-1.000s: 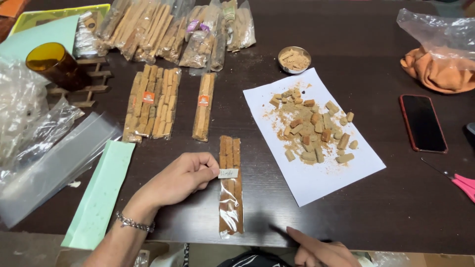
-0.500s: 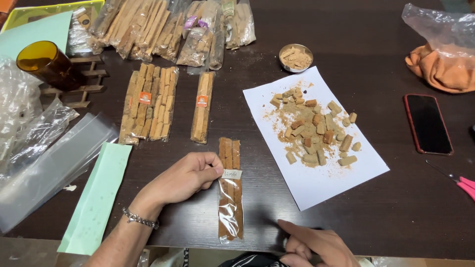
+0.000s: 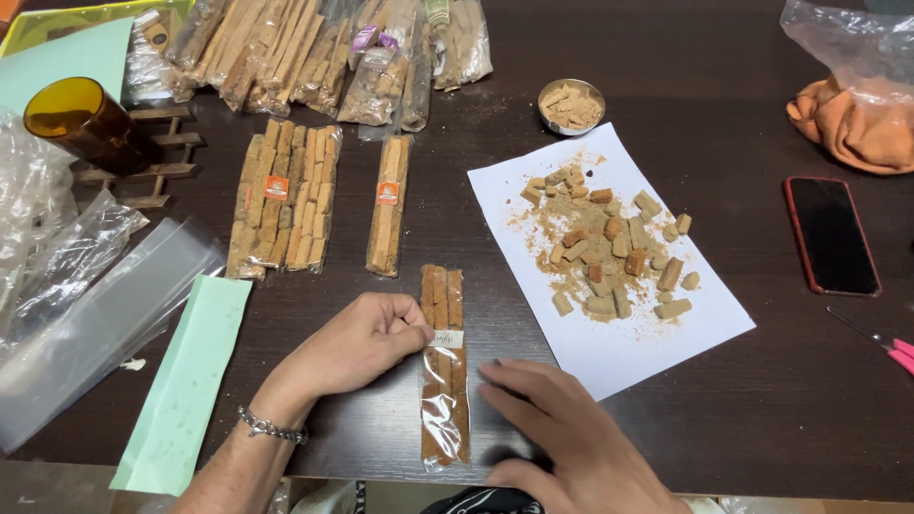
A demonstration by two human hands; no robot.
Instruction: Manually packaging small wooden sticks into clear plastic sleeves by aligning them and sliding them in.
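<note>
— What is that under the hands?

— A long, narrow clear packet of brown sticks (image 3: 445, 366), lying lengthwise on the dark table (image 3: 724, 419), near the front edge. The sticks sit side by side in the upper part; the lower end looks crinkled and glossy, with brown powder showing through the plastic. A small pale label crosses it about a third of the way down.

— And the left hand?

— The left hand (image 3: 357, 345) rests on the table just left of the packet, fingers curled together, with the fingertips touching the label. A bracelet shows at the wrist.

— The right?

— The right hand (image 3: 562, 438) lies flat just right of the packet's lower half, fingers spread and stretched toward it, holding nothing. Whether the fingertips touch the plastic I cannot tell.

— What lies around?

— Beyond the packet are a single labelled packet (image 3: 387, 205) and a wider bundle of packets (image 3: 284, 200). To the right, a white sheet of paper (image 3: 666, 338) carries short brown pieces (image 3: 609, 252) and crumbs. A green paper strip (image 3: 186, 385) lies to the left, and a dark phone (image 3: 830, 235) far right.
</note>
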